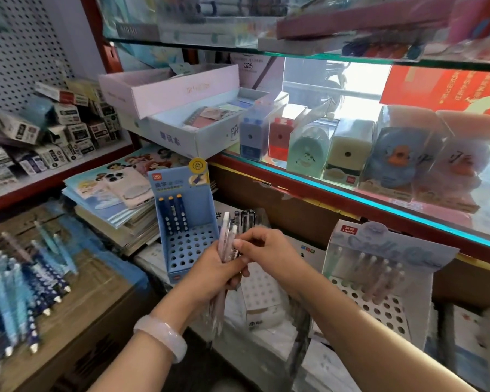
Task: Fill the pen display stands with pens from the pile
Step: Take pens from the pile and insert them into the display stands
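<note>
- Left hand (214, 271), the one with the pale translucent bangle (161, 336) on its wrist, is wrapped around a bunch of pale pink-and-white pens (226, 250), tips pointing down, caps sticking up above the fist.
- Right hand (262, 247) is right up against that bunch, thumb and fingertips pinching one of the pens near the top.
- Behind the hands sits the blue cardboard pen display stand (186, 222) with a hole grid; three dark blue dotted pens (173, 213) stand at its back left and the other holes are open.
- Off to the right there's a light blue-and-white display stand (379, 281), with several pale pinkish pens (379, 278) upright in its back rows.
- The pile of blue and navy dotted pens (20, 290) lies far left on a brown cardboard box (96, 315).
- A stack of cartoon-covered notebooks (111, 199) sits just left of the blue stand.
</note>
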